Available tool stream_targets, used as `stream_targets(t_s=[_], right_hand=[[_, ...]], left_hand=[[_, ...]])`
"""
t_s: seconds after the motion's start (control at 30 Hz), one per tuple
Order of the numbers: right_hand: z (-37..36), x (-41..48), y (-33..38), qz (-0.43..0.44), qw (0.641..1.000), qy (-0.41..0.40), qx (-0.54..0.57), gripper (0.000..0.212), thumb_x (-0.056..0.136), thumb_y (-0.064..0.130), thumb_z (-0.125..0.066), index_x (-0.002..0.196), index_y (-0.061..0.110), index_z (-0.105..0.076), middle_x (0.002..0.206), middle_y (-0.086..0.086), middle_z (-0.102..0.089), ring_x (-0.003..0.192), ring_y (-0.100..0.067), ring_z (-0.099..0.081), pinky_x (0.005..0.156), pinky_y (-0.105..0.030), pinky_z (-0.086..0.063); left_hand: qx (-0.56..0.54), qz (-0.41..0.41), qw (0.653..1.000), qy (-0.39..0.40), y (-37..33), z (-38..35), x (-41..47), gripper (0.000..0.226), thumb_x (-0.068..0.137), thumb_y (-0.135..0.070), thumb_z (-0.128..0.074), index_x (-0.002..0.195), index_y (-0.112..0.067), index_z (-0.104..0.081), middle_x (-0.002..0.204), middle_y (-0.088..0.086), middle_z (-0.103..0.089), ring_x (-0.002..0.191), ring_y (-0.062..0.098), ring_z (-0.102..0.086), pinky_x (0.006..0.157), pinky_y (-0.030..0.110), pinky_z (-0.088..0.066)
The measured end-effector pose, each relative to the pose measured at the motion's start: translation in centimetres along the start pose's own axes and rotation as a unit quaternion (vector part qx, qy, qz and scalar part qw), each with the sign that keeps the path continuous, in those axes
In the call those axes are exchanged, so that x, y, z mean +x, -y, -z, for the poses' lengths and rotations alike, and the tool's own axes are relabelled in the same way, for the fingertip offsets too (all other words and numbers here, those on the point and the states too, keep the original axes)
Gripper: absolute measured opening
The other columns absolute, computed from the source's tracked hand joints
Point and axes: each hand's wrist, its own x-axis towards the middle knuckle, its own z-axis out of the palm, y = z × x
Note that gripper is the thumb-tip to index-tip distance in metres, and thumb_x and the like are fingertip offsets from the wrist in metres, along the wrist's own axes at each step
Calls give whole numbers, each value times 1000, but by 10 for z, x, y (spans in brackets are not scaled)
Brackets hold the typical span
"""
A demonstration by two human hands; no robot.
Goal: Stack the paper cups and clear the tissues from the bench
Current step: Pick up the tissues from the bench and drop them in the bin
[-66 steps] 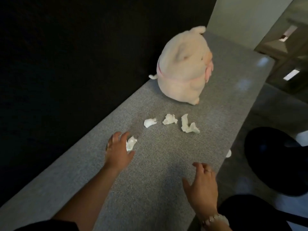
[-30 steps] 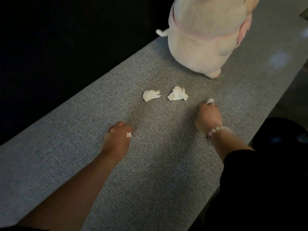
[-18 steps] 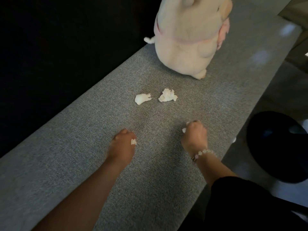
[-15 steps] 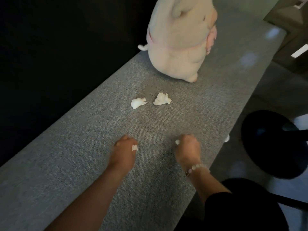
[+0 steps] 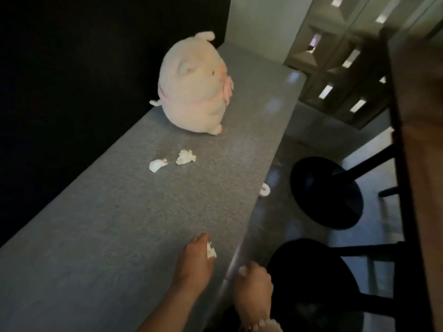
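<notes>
Much of the left side is black and nothing can be made out there; the grey bench (image 5: 100, 224) runs from the lower left up toward one o'clock. Two crumpled tissues lie loose on it near the middle: the left tissue (image 5: 157, 165) and, just beside it at its two o'clock, the right tissue (image 5: 185, 157), apart from each other. Beyond them at twelve o'clock sits one plush pig (image 5: 191, 88), upright, its face turned away to the right. At six o'clock the left hand (image 5: 195, 258) is curled shut on a held tissue (image 5: 211, 250), a white scrap poking out by the thumb side. At its four o'clock, past the bench edge, the right hand (image 5: 254, 282) is also closed on a small white wad (image 5: 242, 270), mostly hidden in the fist; its wrist, with a beaded bracelet (image 5: 262, 325), is cut off by the bottom border. On the floor below the edge lies one small white bit (image 5: 264, 189), too blurred to identify, beside two dark round stools (image 5: 327, 192).
</notes>
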Motion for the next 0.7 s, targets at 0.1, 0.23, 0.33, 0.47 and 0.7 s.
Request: stream_targets(t_s=[0.1,0.23,0.33,0.47,0.7], right_hand=[[-1,-19,-25,-40,999,-3,27,27,90,19,-48,113,18,-61,121,-9,-61,115,-25,-56,90,-26,-43],[-16,-44,-72,-111,992,-22,49,26,88,21,-51,112,22,-63,121,-6,-62,115,-24,-55,92,-26,-43],[-33,-63,-106,-139,987,-43,69,24,89,17,-50,109,16,-64,117,-12,-63,111,-30,-56,91,-30,-43],[-54,-78,-147,-184,977,-69,82,22,88,10,-49,102,4,-66,109,-20,-64,105,-36,-57,86,-35,-45],[-69,-68,-192,-267,952,-105,107,22,88,13,-51,102,4,-65,116,-22,-57,105,-39,-56,89,-41,-45]], left_hand=[[-15,-3,1000,18,-6,-19,-17,34,88,-10,-58,122,-12,-54,123,7,-60,113,20,-58,92,24,-44],[-31,2,998,52,-9,-51,-53,20,87,-8,-58,106,-7,-60,112,11,-64,103,24,-61,84,29,-46],[-46,9,996,78,-4,-73,-78,11,84,-2,-58,93,-7,-63,95,11,-63,87,25,-60,72,29,-42],[-51,14,992,110,9,-100,-104,26,80,-3,-65,75,-24,-50,88,2,-57,81,16,-55,67,21,-39],[-18,33,985,169,8,-138,-108,28,82,-15,-67,66,-25,-46,92,-1,-55,87,17,-58,75,26,-48]])
